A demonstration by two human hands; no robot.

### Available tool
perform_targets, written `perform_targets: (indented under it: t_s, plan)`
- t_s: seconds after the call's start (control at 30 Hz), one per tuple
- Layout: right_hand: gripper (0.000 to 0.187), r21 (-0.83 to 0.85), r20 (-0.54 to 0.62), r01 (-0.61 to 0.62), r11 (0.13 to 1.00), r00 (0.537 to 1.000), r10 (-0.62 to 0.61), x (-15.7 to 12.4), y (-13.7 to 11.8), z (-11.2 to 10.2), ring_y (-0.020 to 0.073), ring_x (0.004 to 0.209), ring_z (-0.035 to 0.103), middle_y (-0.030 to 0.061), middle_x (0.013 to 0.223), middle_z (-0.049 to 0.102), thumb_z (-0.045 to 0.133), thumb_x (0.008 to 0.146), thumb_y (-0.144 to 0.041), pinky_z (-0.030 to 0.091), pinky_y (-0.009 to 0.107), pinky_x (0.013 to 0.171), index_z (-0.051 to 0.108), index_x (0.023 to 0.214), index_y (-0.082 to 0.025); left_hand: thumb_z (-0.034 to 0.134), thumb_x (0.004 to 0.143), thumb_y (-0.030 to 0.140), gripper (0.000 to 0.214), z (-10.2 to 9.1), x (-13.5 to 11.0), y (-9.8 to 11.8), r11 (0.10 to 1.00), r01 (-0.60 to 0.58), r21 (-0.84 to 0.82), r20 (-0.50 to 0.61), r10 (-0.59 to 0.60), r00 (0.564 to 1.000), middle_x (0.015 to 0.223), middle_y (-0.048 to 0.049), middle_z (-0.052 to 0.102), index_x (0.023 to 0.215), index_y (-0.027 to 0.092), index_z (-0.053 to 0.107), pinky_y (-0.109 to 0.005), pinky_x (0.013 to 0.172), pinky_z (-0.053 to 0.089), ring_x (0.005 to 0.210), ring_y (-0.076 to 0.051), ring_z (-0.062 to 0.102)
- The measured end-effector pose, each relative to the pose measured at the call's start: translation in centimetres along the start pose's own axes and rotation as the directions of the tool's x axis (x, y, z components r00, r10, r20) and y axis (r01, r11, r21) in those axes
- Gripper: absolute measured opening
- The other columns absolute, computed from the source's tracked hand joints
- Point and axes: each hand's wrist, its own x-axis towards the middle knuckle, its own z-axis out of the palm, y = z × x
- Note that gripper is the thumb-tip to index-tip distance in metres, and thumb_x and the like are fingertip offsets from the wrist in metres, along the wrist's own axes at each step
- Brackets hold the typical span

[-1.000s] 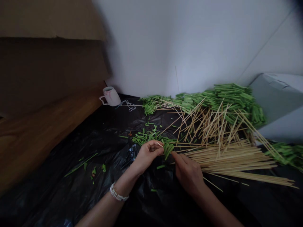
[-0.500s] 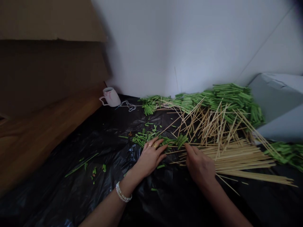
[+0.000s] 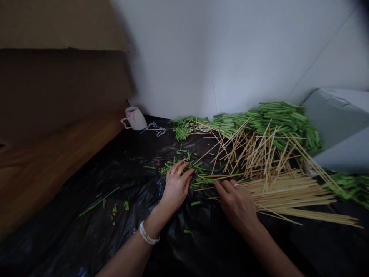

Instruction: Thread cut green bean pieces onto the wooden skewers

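My left hand [image 3: 176,184], with rings and a beaded bracelet, rests over a loose scatter of cut green stalk pieces [image 3: 198,167], which look like green beans or garlic shoots. Its fingers are apart, the tips touching the pieces. My right hand [image 3: 238,202] is beside the left end of a heap of bamboo skewers [image 3: 294,191]. Its thumb and forefinger are drawn together near some green pieces [image 3: 208,181] and skewer ends; what lies between them is hidden. Crossed skewers [image 3: 259,154] lead back to rows of green stalks [image 3: 288,115] along the wall.
Black plastic sheeting [image 3: 121,238] covers the work surface. A white mug [image 3: 135,118] stands at the back left, beside a tangle of string [image 3: 158,129]. A cardboard box [image 3: 63,77] rises at left, a pale box [image 3: 340,123] at right. More green stalks [image 3: 351,188] lie far right.
Both hands have shifted slightly left, the left one deeper over the loose pieces. The small green bunch at my right fingertips is no longer seen where it was.
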Motion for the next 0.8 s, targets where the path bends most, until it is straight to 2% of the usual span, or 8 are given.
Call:
perform_targets:
  t_s: [0.17, 0.33, 0.47, 0.6, 0.7, 0.8]
  plan:
    - [0.034, 0.014, -0.142, -0.121, 0.993, 0.982, 0.122, -0.1, 0.9, 0.3, 0.0187, 0.082, 0.055, 0.0051, 0.085, 0.066, 0.051, 0.082, -0.005, 0.038, 0.029, 0.07, 0.064, 0.111, -0.015, 0.046, 0.093, 0.016, 0.039, 0.3, -0.1, -0.1, 0.996, -0.081, -0.02, 0.064, 0.083, 0.995, 0.137, -0.0074, 0.056, 0.128, 0.025, 0.059, -0.05, 0.114, 0.022, 0.139, -0.026, 0.033]
    - [0.033, 0.031, -0.154, -0.129, 0.991, 0.979, 0.132, -0.3, 1.0, 0.8, 0.0184, 0.086, 0.057, 0.0054, 0.09, 0.068, 0.05, 0.084, -0.008, 0.039, 0.029, 0.072, 0.063, 0.113, -0.016, 0.046, 0.093, 0.016, 0.038, 0.1, 0.0, -0.3, 0.991, -0.057, -0.12, 0.11, 0.071, 0.991, 0.129, -0.006, 0.062, 0.125, 0.027, 0.062, -0.049, 0.116, 0.017, 0.137, -0.025, 0.037]
    - [0.033, 0.006, -0.061, -0.109, 0.994, 0.992, 0.109, -0.3, 0.6, 1.2, 0.0183, 0.079, 0.057, 0.0036, 0.083, 0.066, 0.054, 0.08, -0.005, 0.038, 0.029, 0.067, 0.064, 0.109, -0.016, 0.051, 0.091, 0.022, 0.031, -0.9, 0.5, -0.2, 0.959, 0.064, -0.278, 0.061, -0.049, 0.997, 0.122, -0.0069, 0.066, 0.118, 0.026, 0.067, -0.047, 0.113, 0.025, 0.132, -0.026, 0.043]
    - [0.03, -0.016, 0.024, -0.126, 0.992, 0.992, 0.126, 0.0, 0.3, 1.4, 0.0186, 0.078, 0.058, 0.0027, 0.083, 0.066, 0.058, 0.077, -0.001, 0.036, 0.03, 0.064, 0.066, 0.101, -0.017, 0.056, 0.089, 0.025, 0.023, -3.1, 1.5, -0.9, 0.898, 0.183, -0.401, 0.047, -0.179, 0.983, 0.11, -0.0071, 0.071, 0.102, 0.024, 0.075, -0.042, 0.108, 0.034, 0.121, -0.026, 0.053]
    - [0.028, -0.032, 0.057, -0.139, 0.99, 0.988, 0.14, 0.0, 0.3, 1.4, 0.0191, 0.078, 0.059, 0.0026, 0.083, 0.066, 0.059, 0.077, -0.002, 0.036, 0.03, 0.064, 0.066, 0.099, -0.018, 0.059, 0.087, 0.026, 0.02, -5.1, 2.4, -2.3, 0.833, 0.279, -0.477, 0.074, -0.278, 0.958, 0.109, -0.0056, 0.072, 0.096, 0.024, 0.076, -0.037, 0.103, 0.039, 0.109, -0.023, 0.061]
    - [0.027, -0.023, 0.059, -0.128, 0.991, 0.99, 0.13, -0.2, 0.4, 1.6, 0.0191, 0.078, 0.058, 0.0026, 0.084, 0.066, 0.059, 0.077, -0.003, 0.036, 0.03, 0.064, 0.066, 0.098, -0.018, 0.062, 0.084, 0.031, 0.02, -6.5, 3.4, -3.5, 0.756, 0.372, -0.538, 0.102, -0.38, 0.919, 0.1, -0.0063, 0.075, 0.095, 0.021, 0.076, -0.032, 0.091, 0.047, 0.094, -0.022, 0.066]
